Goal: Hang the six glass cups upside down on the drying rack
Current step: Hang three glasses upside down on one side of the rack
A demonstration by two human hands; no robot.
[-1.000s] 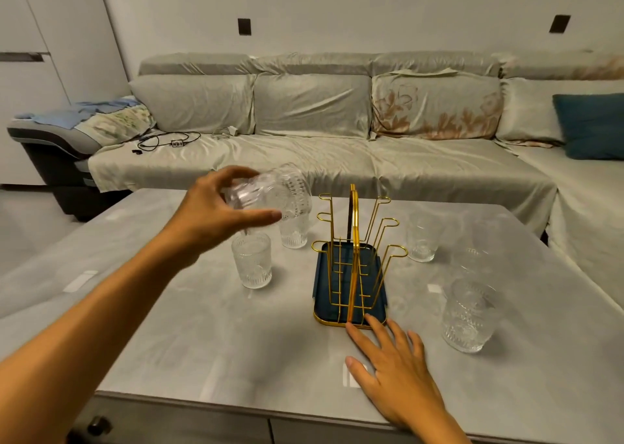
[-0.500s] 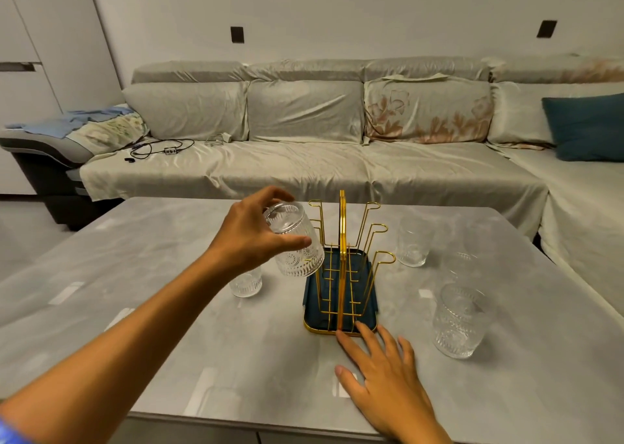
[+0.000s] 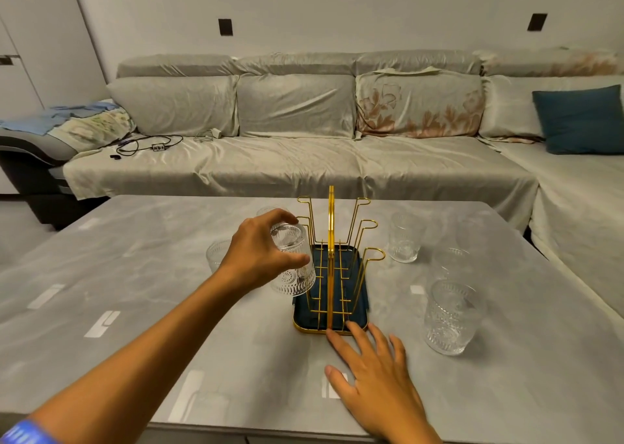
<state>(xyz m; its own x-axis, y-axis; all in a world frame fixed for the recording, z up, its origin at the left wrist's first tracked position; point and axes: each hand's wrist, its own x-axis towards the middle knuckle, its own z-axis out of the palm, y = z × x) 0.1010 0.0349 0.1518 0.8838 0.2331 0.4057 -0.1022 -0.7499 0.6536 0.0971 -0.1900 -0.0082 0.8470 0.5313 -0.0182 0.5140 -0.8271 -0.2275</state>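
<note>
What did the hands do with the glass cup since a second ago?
The left hand turned its glass cup from sideways to upside down and carried it down beside the rack's near left prong. The right hand stayed flat on the table, fingers at the rack's tray. The other cups stayed put.

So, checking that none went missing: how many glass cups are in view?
6 cups: one inverted in the left hand, two partly hidden behind it, three standing right of the rack.
</note>
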